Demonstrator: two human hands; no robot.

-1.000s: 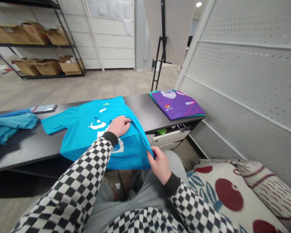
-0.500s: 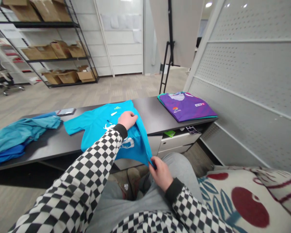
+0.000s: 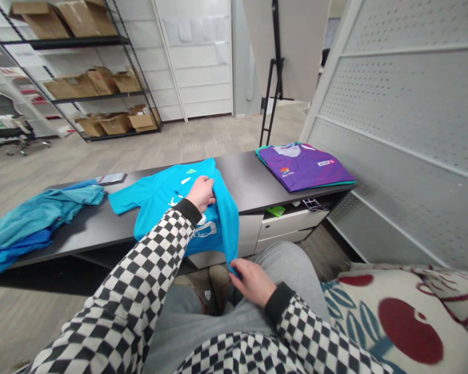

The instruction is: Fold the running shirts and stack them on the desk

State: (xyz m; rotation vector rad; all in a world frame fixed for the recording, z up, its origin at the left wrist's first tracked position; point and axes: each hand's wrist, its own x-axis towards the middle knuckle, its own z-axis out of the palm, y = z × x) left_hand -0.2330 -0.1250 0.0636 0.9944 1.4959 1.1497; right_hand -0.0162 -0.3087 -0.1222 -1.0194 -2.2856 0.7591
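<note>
A bright blue T-shirt (image 3: 154, 195) with white print lies on the dark tabletop (image 3: 239, 179), one sleeve spread to the left and its right side folded inward. My left hand (image 3: 202, 194) is closed on the fabric at the upper part of that fold. Lower down, my right hand (image 3: 253, 280) pinches the shirt's bottom corner, which hangs past the table's front edge above my lap. Part of the white print is hidden behind my left hand and sleeve.
Folded purple shirts (image 3: 306, 167) lie on the table's right end. Crumpled teal and blue clothes (image 3: 42, 213) and a flat packet (image 3: 111, 178) lie on the left. Drawers (image 3: 288, 226) sit below the tabletop. A patterned cushion (image 3: 398, 317) is beside me at right.
The shirt's right side has folded further inward. My right hand has moved slightly left and down with the corner, and my left hand slightly left. The view has shifted a little.
</note>
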